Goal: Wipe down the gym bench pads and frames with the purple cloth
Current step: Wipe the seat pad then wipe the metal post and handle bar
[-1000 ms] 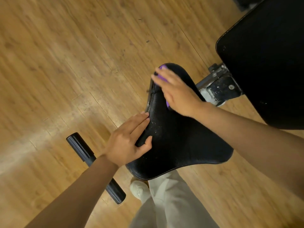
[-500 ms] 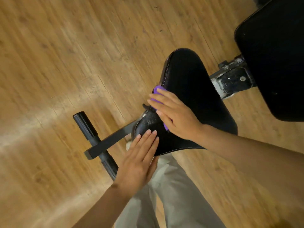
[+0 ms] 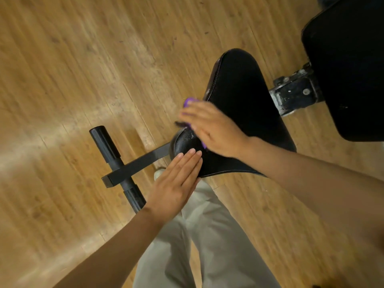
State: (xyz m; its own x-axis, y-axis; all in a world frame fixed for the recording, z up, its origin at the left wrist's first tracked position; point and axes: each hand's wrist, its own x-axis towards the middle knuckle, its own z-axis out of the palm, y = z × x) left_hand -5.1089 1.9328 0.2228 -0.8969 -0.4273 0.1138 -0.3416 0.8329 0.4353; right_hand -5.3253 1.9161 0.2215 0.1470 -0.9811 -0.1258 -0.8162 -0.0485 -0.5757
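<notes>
The black seat pad (image 3: 245,96) of the gym bench tilts up in the middle of the head view. My right hand (image 3: 212,127) presses the purple cloth (image 3: 189,101) flat against the pad's left edge; only small bits of the cloth show past my fingers. My left hand (image 3: 176,183) lies flat with straight fingers on the pad's near corner. The black back pad (image 3: 349,69) fills the top right. A worn metal bracket (image 3: 297,94) of the frame joins the two pads.
A black frame bar (image 3: 135,166) runs from under the seat to a crossbar with foam rollers (image 3: 104,142) on the wooden floor (image 3: 83,69). My light trousers (image 3: 207,235) and a white shoe (image 3: 159,173) stand just below the seat.
My right hand slid the cloth down the seat's left edge toward the near corner, then a little out past the edge. My left hand moved from the seat's side to its near corner.
</notes>
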